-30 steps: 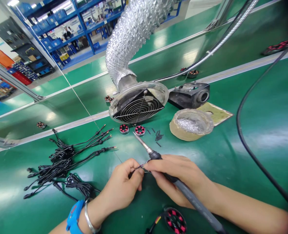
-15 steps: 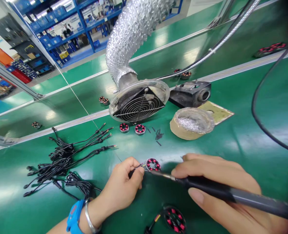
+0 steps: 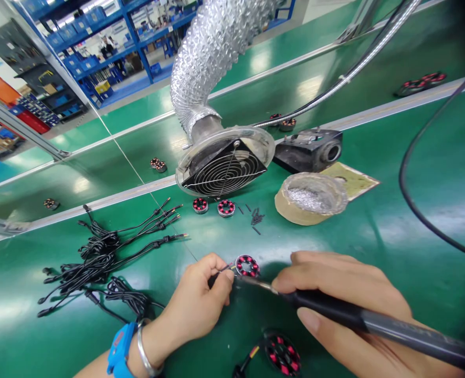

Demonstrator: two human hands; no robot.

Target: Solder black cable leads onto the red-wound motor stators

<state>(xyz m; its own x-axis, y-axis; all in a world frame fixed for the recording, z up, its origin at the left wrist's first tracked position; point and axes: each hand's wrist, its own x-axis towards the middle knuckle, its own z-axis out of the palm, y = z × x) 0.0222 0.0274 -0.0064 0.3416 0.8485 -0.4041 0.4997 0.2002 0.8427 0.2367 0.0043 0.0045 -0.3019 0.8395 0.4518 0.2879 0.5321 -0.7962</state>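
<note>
My left hand (image 3: 204, 299) pinches the end of a black cable (image 3: 213, 279), whose thin coloured wires reach toward a small ring-shaped motor stator (image 3: 247, 266) with red-and-black windings. In my right hand (image 3: 346, 304) is a soldering iron (image 3: 335, 310), held like a pen. Its metal tip points left, at the wire ends beside the stator's lower left edge; whether it touches them I cannot make out. Closer to me lies a second stator (image 3: 283, 355) with coloured wires joined to a black cable. Two more stators (image 3: 226, 208) sit farther back, below the fan.
A fume-extractor fan (image 3: 224, 168) on a silver duct (image 3: 209, 63) stands behind my hands. Black cables (image 3: 102, 257) lie bundled at left. Small black tubes (image 3: 257, 216), a round tub (image 3: 309, 202) and a black iron holder (image 3: 311, 149) are at back right. A cord (image 3: 413, 205) hangs at right.
My right hand and the soldering iron have shifted slightly left, the tip staying near the wire ends. My left hand and the stator are practically unmoved.
</note>
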